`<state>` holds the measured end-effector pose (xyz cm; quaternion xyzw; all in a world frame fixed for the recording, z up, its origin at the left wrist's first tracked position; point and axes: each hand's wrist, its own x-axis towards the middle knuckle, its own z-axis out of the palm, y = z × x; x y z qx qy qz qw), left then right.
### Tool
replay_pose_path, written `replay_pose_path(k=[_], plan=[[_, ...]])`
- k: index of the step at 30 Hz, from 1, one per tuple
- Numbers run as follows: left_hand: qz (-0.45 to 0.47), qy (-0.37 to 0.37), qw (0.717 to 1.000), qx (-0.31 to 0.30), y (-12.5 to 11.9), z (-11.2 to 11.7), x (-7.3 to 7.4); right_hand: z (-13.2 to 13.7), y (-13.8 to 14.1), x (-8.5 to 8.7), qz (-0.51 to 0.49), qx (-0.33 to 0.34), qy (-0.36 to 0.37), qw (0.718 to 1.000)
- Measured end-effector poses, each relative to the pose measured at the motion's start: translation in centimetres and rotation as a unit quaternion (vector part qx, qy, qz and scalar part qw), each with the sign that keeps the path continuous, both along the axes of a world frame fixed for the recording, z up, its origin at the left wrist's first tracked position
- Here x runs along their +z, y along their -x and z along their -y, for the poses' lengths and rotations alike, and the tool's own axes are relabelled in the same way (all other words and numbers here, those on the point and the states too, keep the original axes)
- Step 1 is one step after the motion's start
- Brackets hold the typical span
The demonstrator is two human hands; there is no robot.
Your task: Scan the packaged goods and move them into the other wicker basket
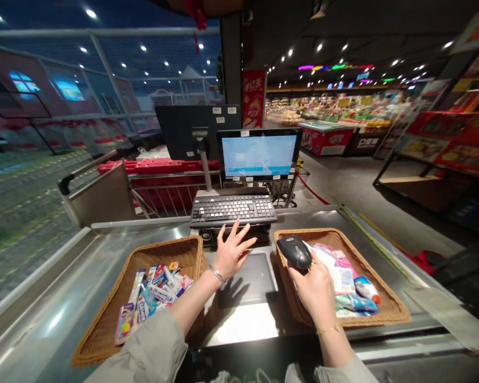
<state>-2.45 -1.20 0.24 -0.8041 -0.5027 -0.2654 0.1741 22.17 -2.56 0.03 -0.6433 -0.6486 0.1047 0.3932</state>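
My left hand (232, 252) is stretched out with its fingers spread, just in front of the black keyboard (233, 208); it holds nothing. Whether its fingertips touch the keyboard's front edge I cannot tell. In my right hand (316, 290) is a black handheld barcode scanner (294, 251), gripped over the right wicker basket (369, 266). Under it lie packets, a white card with print (343, 280) and a blue-white item with a red tip (366, 289). To the left, another wicker basket (109, 306) contains several small wrapped sweets (155, 292).
A lit monitor (259, 154) stands behind the keyboard, beside a second screen (191, 133) turned away. Between the baskets a grey flat panel (255, 276) is set into the metal counter (64, 298). Shopping carts (167, 189) stand beyond, with shop shelves farther back.
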Motion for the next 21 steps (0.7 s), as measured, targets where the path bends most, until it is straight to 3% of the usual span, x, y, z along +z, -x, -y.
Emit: replay_pose_path(k=[10,21], plan=[[0.014,0.003,0.996,0.082,5.2,3.8,-0.8,-0.5,4.8,-0.7,0.034,0.100,0.012,0.994],[0.029,0.018,0.979,0.199,12.6,9.4,-3.0,-0.1,8.8,-1.7,0.064,0.186,0.037,0.980]])
